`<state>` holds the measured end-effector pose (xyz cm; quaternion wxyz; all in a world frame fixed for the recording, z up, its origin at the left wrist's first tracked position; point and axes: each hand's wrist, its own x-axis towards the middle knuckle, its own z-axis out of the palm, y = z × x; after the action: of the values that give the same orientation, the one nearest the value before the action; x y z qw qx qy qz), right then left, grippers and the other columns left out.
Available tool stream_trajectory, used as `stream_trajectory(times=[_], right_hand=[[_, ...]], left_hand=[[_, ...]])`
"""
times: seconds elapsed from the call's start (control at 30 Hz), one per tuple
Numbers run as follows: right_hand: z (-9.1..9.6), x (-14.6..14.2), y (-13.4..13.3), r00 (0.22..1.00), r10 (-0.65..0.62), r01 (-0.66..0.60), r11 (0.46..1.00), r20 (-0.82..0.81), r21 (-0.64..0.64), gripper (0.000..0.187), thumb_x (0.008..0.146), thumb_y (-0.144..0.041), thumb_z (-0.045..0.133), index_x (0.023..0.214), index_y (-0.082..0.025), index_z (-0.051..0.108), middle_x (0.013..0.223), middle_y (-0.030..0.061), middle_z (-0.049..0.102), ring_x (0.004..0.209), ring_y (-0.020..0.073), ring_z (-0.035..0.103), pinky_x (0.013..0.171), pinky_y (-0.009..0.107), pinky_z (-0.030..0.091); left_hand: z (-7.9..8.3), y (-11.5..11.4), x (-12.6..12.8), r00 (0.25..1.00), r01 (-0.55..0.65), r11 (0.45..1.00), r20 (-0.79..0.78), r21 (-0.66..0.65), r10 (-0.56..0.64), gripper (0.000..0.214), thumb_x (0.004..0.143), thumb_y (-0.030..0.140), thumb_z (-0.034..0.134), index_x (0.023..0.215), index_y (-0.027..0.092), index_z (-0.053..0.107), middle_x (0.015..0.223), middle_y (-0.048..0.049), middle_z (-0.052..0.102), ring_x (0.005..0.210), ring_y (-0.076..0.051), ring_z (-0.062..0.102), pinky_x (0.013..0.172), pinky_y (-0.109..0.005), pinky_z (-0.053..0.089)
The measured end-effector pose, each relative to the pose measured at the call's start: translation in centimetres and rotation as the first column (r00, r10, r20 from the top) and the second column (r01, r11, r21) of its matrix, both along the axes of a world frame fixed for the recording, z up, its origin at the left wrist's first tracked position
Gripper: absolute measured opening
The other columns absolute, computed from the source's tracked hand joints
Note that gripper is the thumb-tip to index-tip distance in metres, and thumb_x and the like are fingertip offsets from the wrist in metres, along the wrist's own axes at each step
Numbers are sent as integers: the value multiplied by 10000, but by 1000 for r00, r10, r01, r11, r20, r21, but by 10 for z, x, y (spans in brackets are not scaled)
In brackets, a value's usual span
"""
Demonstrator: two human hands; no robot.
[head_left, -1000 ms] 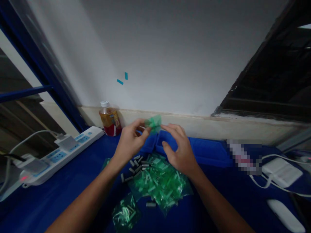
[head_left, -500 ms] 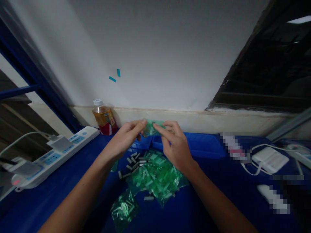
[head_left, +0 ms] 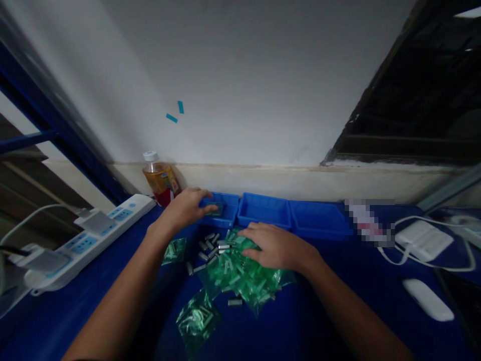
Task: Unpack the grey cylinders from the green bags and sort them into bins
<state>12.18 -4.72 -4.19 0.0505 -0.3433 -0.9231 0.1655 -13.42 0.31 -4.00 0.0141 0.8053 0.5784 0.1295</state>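
The 2 hands have come apart, and 1 small translucent green plastic packet now lies in the leftmost of 3 blue plastic trays along the blue surface's far edge, so it appears set down. The left hand is at that tray, fingers loosely open, apparently gripping nothing. The right hand has moved down to the heap of translucent green plastic packets, thumb and fingers parted, nothing visibly held.

Dim grey light, glints on green bags, wide-angle stretch toward edges, pixelated patch at right
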Motion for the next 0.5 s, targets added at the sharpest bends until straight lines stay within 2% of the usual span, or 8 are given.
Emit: stream_trajectory(times=[0.1,0.27,0.37,0.5], right_hand=[[-5,-7,-2,999,4,-3,1000,47,-7,335,853,-330,538,1132,-158,610,1073,129,632,1010,256,562,920,404,411],[-12,-17,-5,991,-44,33,996,128,83,261,809,-291,551,1022,-163,631,1041,123,609,984,271,537,837,414,406],[-17,-23,-10,994,-44,29,988,98,150,210,776,-206,526,959,-162,617,1011,106,609,956,251,525,779,386,388],[-17,-29,-13,1000,-15,16,982,-5,187,123,764,-148,506,827,-176,609,882,67,630,903,216,517,721,336,346]], left_hand=[[2,-3,1,989,139,987,53,-79,-135,392,795,460,560,1063,179,616,1062,-91,636,1014,-244,574,904,-346,425],[0,-8,17,956,292,925,34,-242,-293,166,823,240,528,946,199,632,958,-40,656,905,-188,590,818,-283,426],[-5,-5,25,942,333,917,50,-220,-331,195,838,141,453,899,186,633,876,-33,661,851,-166,590,783,-262,417],[-9,-2,28,935,355,921,79,-162,-347,203,841,140,440,896,185,630,877,-45,648,850,-178,586,776,-281,428]])
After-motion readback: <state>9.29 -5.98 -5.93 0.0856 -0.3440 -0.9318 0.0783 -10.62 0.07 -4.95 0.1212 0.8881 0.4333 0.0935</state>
